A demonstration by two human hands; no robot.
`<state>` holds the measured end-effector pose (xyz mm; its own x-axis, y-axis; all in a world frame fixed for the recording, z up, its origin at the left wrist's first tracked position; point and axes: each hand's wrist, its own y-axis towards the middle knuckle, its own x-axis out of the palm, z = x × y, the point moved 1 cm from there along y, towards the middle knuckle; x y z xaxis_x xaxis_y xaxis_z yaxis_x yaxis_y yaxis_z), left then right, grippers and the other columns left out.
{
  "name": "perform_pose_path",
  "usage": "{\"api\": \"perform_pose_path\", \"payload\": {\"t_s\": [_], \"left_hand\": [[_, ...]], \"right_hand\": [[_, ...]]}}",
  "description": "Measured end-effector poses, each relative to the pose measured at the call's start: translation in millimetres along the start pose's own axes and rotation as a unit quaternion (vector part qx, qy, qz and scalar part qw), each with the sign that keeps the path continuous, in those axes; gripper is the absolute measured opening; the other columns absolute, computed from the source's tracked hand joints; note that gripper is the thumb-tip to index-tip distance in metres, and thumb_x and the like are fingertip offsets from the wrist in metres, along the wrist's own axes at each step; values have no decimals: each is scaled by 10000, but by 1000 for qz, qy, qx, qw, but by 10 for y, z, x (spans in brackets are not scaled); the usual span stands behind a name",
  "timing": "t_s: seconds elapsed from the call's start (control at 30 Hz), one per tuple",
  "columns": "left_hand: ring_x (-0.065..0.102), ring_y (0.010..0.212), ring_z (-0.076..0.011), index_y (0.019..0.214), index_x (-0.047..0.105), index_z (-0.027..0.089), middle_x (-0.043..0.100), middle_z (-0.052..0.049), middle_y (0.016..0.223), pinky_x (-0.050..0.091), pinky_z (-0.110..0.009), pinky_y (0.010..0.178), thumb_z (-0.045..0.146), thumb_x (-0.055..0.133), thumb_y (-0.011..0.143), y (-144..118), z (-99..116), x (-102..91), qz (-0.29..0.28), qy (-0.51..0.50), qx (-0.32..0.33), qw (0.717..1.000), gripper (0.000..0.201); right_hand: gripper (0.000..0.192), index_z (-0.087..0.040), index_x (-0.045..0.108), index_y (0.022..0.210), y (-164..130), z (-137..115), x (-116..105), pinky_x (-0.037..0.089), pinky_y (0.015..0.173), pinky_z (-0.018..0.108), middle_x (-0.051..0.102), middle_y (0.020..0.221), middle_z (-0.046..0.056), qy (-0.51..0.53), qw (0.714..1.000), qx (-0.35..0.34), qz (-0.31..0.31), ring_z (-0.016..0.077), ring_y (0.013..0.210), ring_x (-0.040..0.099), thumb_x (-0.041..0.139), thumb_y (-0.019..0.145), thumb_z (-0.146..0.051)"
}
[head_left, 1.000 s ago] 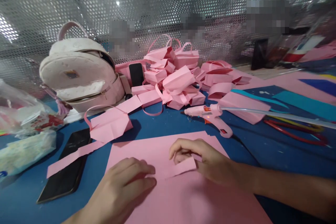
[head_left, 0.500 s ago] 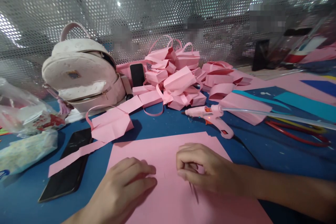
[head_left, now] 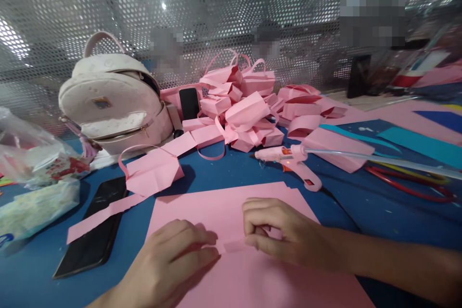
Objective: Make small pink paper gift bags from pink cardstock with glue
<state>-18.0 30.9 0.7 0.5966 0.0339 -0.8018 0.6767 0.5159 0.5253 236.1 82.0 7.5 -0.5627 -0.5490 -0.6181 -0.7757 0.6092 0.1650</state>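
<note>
Both hands are over a stack of pink paper sheets [head_left: 216, 199] on the blue table. My left hand [head_left: 176, 252] is closed, thumb against fingertips, at one end of a small pink paper strip [head_left: 234, 247]. At the strip's other end, my right hand [head_left: 279, 228] pinches with curled fingers. The strip spans the short gap between the hands, pale against the same-coloured sheets, and its ends are hidden by the fingers. A pink glue gun [head_left: 288, 156] with a clear glue stick lies beyond my right hand.
A folded pink paper bag [head_left: 153, 171] and a black phone [head_left: 90, 226] lie to the left. Behind stand a white backpack [head_left: 115, 101] and a heap of pink paper bags [head_left: 247, 110]. Red-handled scissors [head_left: 407, 185] are at right, near a perforated metal screen [head_left: 224, 5].
The strip between my hands has turned, so its flat face now shows where only a thin edge did. The dark narrow shadow below my right hand is gone. Both hands barely shifted.
</note>
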Motion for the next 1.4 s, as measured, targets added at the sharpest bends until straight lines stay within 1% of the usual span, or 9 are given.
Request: {"api": "perform_pose_path", "payload": {"t_s": [0.13, 0.33, 0.43, 0.57, 0.8, 0.93, 1.03, 1.2, 1.4], "left_hand": [[685, 913, -205, 1125, 702, 133, 736, -118, 1087, 569, -331, 786, 121, 547, 1003, -30, -12, 12, 6, 0, 13, 1000, 198], [682, 924, -211, 1136, 715, 159, 721, -112, 1096, 573, -337, 770, 118, 592, 981, -107, -29, 69, 16, 10, 7, 1000, 202], [686, 943, -198, 1169, 707, 185, 721, -92, 1071, 574, -318, 785, 150, 632, 971, -112, -7, 49, 37, 10, 2, 999, 214], [687, 859, -158, 1164, 708, 166, 741, -68, 993, 560, -272, 732, 180, 578, 1011, -39, 38, -14, 31, 1, 44, 999, 202], [685, 882, -165, 1039, 732, 115, 763, -75, 996, 560, -290, 788, 127, 505, 1027, -18, 29, 68, 52, 34, 78, 995, 228], [696, 855, -168, 1004, 725, 104, 772, -65, 1017, 580, -293, 802, 95, 610, 965, -20, 35, 66, 24, 39, 64, 997, 122], [708, 883, -185, 1063, 720, 98, 779, -61, 1024, 588, -303, 811, 80, 653, 934, -22, 30, 47, 24, 49, 69, 996, 147], [708, 936, -195, 1091, 727, 104, 780, -62, 1053, 586, -308, 821, 127, 491, 1032, -62, 2, 87, 25, 62, 83, 994, 244], [694, 940, -198, 1071, 735, 122, 775, -70, 1083, 581, -313, 814, 154, 470, 1042, -87, -9, 132, 28, 78, 88, 993, 269]], "right_hand": [[275, -199, 406, 663, 8, 11, 34, 286, 607, 266, 444, 659, -45, -57, 998, 35, 11, 119, 642, 410, 562, 887, -166], [236, -206, 399, 693, -13, 2, 79, 284, 629, 273, 438, 645, -51, -105, 993, 41, 28, 123, 639, 396, 540, 871, -141], [222, -205, 435, 693, -25, -23, 46, 305, 618, 260, 413, 626, -60, -39, 998, 44, -11, 110, 598, 385, 532, 890, -174], [202, -199, 508, 708, -26, -45, 21, 339, 608, 237, 406, 612, -69, 50, 997, 13, -53, 96, 570, 402, 566, 899, -228], [257, -193, 458, 677, -6, -1, 60, 309, 646, 260, 453, 662, -62, -60, 998, 37, -2, 105, 641, 425, 584, 897, -152], [228, -205, 444, 723, 1, -14, 61, 299, 636, 261, 475, 692, -59, -86, 995, 60, -5, 119, 673, 436, 578, 898, -146], [252, -210, 396, 720, -7, -28, 58, 275, 612, 268, 440, 667, -69, -107, 991, 77, -2, 116, 639, 405, 569, 880, -121], [331, -213, 292, 692, -13, -22, 77, 230, 593, 287, 395, 643, -73, -142, 987, 72, -5, 119, 615, 350, 554, 872, -121], [308, -218, 279, 707, -2, 9, 131, 212, 593, 297, 374, 642, -70, -189, 981, 53, 6, 121, 609, 330, 523, 865, -116]]}}
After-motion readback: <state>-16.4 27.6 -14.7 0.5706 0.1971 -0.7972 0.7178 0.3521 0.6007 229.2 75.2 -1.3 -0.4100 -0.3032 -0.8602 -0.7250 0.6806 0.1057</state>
